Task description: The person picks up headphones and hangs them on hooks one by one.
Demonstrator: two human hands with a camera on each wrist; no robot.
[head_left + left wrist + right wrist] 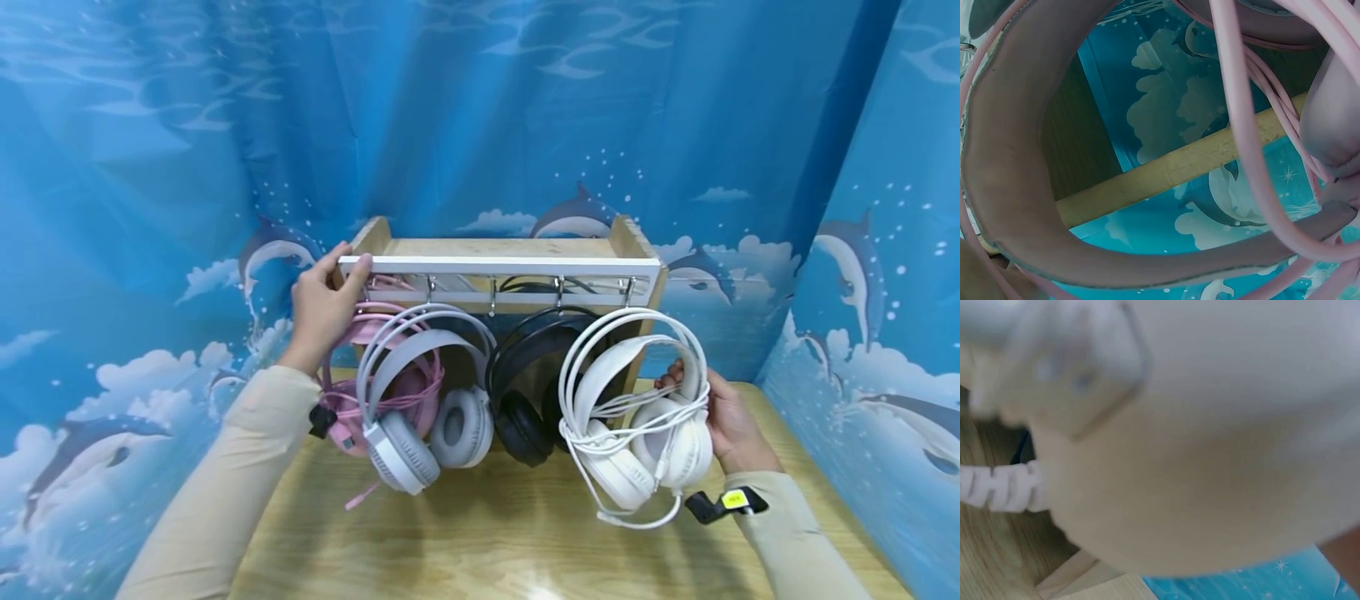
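Observation:
My left hand (324, 304) grips the left end of a wooden rack (633, 242), thumb on its white front bar (502, 265). My right hand (735, 425) holds a white headset (626, 475) by its right side, most fingers hidden behind the ear cup. Its headband is just below the rightmost hook (628, 292); whether they touch I cannot tell. A blurred white ear cup (1197, 487) fills the right wrist view. Left of it hang a black headset (525, 429), a grey-white headset (405, 454) and, partly behind that, a pink headset (420, 400). The pink headband (1007, 144) looms in the left wrist view.
The rack stands on a wood-grain table (480, 533). Several metal hooks (492, 296) line its front bar. Blue dolphin-printed curtain (480, 125) encloses the back and sides. A pink microphone tip (362, 497) sticks out below the headsets.

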